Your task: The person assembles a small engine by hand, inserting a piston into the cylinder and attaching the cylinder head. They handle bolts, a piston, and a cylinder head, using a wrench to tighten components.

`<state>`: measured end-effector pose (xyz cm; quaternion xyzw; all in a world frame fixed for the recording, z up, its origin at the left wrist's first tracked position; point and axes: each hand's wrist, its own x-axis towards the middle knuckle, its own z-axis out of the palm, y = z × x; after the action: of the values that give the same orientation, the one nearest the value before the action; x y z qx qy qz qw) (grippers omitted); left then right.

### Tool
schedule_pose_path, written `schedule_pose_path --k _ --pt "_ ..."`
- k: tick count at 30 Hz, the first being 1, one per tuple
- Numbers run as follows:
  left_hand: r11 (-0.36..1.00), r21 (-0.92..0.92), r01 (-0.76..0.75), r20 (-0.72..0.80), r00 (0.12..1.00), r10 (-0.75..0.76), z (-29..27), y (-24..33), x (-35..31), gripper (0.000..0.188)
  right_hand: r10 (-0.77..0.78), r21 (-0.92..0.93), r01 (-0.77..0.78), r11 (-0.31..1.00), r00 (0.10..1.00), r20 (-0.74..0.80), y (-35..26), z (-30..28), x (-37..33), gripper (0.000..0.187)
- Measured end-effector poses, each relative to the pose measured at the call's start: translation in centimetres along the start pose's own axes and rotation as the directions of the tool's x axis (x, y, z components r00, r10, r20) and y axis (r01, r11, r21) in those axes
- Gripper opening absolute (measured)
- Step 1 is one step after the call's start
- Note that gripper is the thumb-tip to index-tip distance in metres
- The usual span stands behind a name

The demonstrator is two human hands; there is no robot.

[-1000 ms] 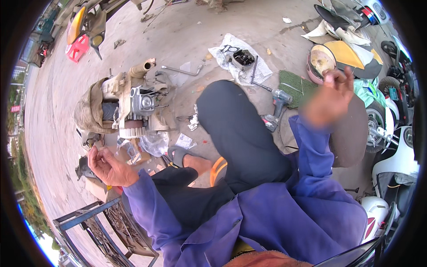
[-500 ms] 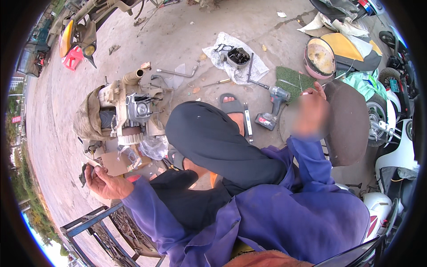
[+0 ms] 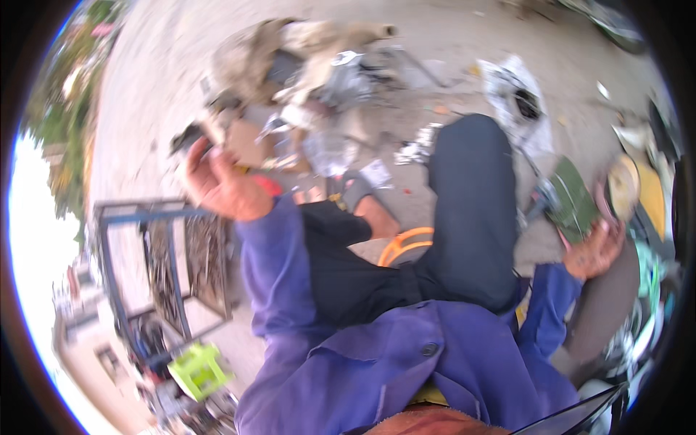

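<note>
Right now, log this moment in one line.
left hand: half-curled, grip unclear, near dark object | right hand: open, near brown cushion, contact unclear | nearby: engine, green mat | image: blurred

No text, label, brand, number or sign can be read anywhere in the head view, much of which is blurred.

1. An open-air workshop for machine repair, set on bare, grey ground (image 3: 159,109).
2. A partly stripped engine (image 3: 346,78), blurred, sits on the ground among cloth, clear plastic (image 3: 326,148) and cardboard (image 3: 248,141).
3. Nearby, a dark metal part (image 3: 527,105) lies on a white sheet (image 3: 505,78).
4. At left, a metal rack (image 3: 167,215) holds brown scraps.
5. Trees (image 3: 61,101), bright sky (image 3: 40,210) and a pale building (image 3: 90,362) show it is outdoors.
</note>
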<state>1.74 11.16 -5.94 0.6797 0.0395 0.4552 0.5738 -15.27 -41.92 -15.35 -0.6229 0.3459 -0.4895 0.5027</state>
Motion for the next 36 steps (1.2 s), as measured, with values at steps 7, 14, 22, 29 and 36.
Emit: schedule_pose_path --k 7,14,22,29,36 --pt "0.979 -0.204 -0.009 -0.136 0.991 -0.019 -3.6 1.0 0.9 0.025 -0.430 -0.258 0.548 0.796 0.811 0.396 5.0 -2.5 4.9 0.039" --pt "0.967 -0.254 -0.007 -0.270 0.961 -0.064 -6.2 1.2 1.6 0.028 -0.432 -0.223 0.540 0.811 0.811 0.394 2.9 -1.8 5.9 0.041" --pt "0.963 -0.269 0.022 -0.234 0.968 -0.087 -7.1 0.9 1.4 0.030 -0.526 -0.172 0.662 0.730 0.704 0.477 -0.6 -2.7 7.9 0.046" --pt "0.952 -0.304 0.026 -0.239 0.966 -0.102 -6.1 -0.2 1.6 0.026 -0.715 -0.040 0.793 0.609 0.570 0.405 -5.8 -1.3 6.6 0.042" --pt "0.949 -0.312 0.049 -0.164 0.981 -0.104 -4.0 0.2 1.2 0.027 -0.642 0.217 0.612 0.760 0.758 0.110 -12.0 3.2 1.5 0.048"
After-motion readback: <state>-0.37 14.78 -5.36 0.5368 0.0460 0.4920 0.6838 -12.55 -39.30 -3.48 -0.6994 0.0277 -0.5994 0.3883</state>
